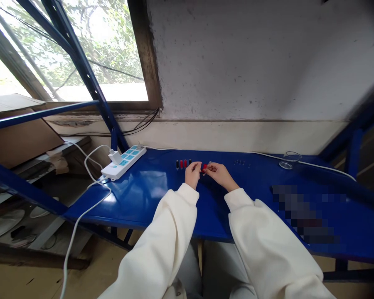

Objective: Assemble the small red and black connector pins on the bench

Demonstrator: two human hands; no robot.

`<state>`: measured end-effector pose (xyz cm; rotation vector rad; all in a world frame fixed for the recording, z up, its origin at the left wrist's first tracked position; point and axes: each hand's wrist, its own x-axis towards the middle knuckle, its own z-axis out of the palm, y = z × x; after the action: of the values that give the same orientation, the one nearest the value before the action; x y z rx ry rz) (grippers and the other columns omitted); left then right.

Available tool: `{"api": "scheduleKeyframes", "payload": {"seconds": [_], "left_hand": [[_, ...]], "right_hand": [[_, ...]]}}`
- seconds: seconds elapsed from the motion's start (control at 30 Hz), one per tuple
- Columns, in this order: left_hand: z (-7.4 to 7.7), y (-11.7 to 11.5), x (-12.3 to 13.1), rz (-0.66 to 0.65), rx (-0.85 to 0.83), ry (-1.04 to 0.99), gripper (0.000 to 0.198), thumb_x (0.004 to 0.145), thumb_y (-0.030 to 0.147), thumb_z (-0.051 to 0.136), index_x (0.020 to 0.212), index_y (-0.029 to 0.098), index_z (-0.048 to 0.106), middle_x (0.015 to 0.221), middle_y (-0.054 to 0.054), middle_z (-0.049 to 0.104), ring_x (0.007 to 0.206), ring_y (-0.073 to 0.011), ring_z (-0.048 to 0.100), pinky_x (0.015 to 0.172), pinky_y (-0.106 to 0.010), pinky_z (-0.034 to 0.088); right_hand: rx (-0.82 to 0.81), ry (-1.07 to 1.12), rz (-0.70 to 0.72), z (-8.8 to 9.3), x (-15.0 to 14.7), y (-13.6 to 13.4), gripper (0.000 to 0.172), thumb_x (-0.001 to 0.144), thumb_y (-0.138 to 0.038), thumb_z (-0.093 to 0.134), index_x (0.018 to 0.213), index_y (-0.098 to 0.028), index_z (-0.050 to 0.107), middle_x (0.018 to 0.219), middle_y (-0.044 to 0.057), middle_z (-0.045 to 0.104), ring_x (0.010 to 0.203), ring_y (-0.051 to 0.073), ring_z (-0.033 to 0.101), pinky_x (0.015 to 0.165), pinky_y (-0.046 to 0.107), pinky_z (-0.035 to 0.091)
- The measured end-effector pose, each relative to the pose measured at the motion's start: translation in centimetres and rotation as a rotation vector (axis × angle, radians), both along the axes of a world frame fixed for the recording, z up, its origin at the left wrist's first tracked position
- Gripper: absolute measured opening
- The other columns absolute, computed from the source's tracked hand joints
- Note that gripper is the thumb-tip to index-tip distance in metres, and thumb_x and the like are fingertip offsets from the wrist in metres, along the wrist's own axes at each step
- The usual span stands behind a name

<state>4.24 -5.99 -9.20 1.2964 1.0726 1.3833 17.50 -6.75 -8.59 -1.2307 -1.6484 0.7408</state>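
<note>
Both of my hands reach out over a blue metal table, in white sleeves. My left hand and my right hand meet around a small red part, fingers pinched on it from either side. Just behind the left hand stands a short row of small red and black upright parts. A second row of tiny dark parts lies further right on the table.
A white power strip with blue sockets and a plugged-in charger lies at the table's left, its white cable hanging off the edge. A clear coiled item sits at the back right. Blue shelf frame posts and a window rise at left.
</note>
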Motion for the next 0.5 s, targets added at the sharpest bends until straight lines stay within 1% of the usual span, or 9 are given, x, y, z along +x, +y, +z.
{"api": "scheduleKeyframes", "payload": {"seconds": [0.07, 0.13, 0.2, 0.3, 0.37, 0.43, 0.5], "left_hand": [[-0.1, 0.0, 0.0, 0.03, 0.011, 0.046, 0.025, 0.077, 0.032, 0.046, 0.087, 0.014, 0.062, 0.059, 0.002, 0.05, 0.039, -0.0035, 0.039, 0.039, -0.017, 0.031], [-0.1, -0.1, 0.0, 0.013, 0.017, 0.132, 0.022, 0.077, 0.028, 0.046, 0.084, 0.014, 0.062, 0.058, 0.001, 0.051, 0.041, -0.0051, 0.042, 0.04, -0.018, 0.033], [-0.1, -0.4, 0.2, -0.013, 0.057, 0.261, 0.019, 0.075, 0.023, 0.046, 0.079, 0.014, 0.062, 0.058, 0.0, 0.054, 0.047, -0.0076, 0.047, 0.046, -0.019, 0.038], [-0.1, -1.0, 0.5, -0.005, 0.207, 0.495, 0.017, 0.075, 0.02, 0.046, 0.075, 0.017, 0.063, 0.064, -0.001, 0.059, 0.058, -0.0108, 0.053, 0.057, -0.022, 0.041], [-0.1, -1.4, 0.7, 0.01, 0.295, 0.63, 0.018, 0.076, 0.02, 0.046, 0.077, 0.019, 0.063, 0.068, -0.001, 0.061, 0.061, -0.0118, 0.053, 0.06, -0.023, 0.041], [0.0, -1.7, 0.7, 0.016, 0.338, 0.717, 0.018, 0.076, 0.019, 0.045, 0.078, 0.02, 0.063, 0.07, -0.001, 0.061, 0.062, -0.0124, 0.054, 0.061, -0.024, 0.04], [0.1, -1.9, 0.8, 0.02, 0.346, 0.76, 0.018, 0.076, 0.019, 0.044, 0.078, 0.02, 0.062, 0.071, -0.002, 0.062, 0.062, -0.0127, 0.054, 0.06, -0.024, 0.039]], "right_hand": [[0.028, -0.079, -0.12, -0.2, 1.1, 1.3, 0.022, 0.066, -0.037, 0.058, 0.066, -0.015, 0.058, 0.064, 0.003, 0.062, 0.06, 0.014, 0.056, 0.058, 0.026, 0.041], [0.029, -0.127, -0.248, -0.7, 2.5, 2.9, 0.021, 0.065, -0.036, 0.058, 0.066, -0.015, 0.059, 0.063, 0.003, 0.062, 0.059, 0.014, 0.055, 0.057, 0.026, 0.04], [0.02, -0.18, -0.339, -1.3, 3.8, 4.6, 0.019, 0.064, -0.034, 0.057, 0.065, -0.015, 0.058, 0.061, 0.003, 0.061, 0.058, 0.014, 0.055, 0.056, 0.025, 0.039], [0.051, -0.269, -0.411, -2.2, 5.0, 6.6, 0.017, 0.065, -0.032, 0.055, 0.064, -0.016, 0.058, 0.061, 0.003, 0.061, 0.057, 0.014, 0.054, 0.055, 0.025, 0.038], [0.081, -0.321, -0.432, -2.7, 5.4, 7.5, 0.015, 0.067, -0.031, 0.054, 0.065, -0.016, 0.058, 0.062, 0.003, 0.061, 0.057, 0.014, 0.054, 0.055, 0.025, 0.037], [0.086, -0.362, -0.438, -3.1, 5.4, 8.1, 0.014, 0.068, -0.03, 0.054, 0.065, -0.017, 0.057, 0.062, 0.003, 0.061, 0.057, 0.014, 0.053, 0.054, 0.025, 0.036], [0.075, -0.403, -0.437, -3.3, 5.5, 8.5, 0.012, 0.069, -0.029, 0.054, 0.066, -0.017, 0.057, 0.063, 0.003, 0.062, 0.057, 0.014, 0.053, 0.053, 0.024, 0.035]]}}
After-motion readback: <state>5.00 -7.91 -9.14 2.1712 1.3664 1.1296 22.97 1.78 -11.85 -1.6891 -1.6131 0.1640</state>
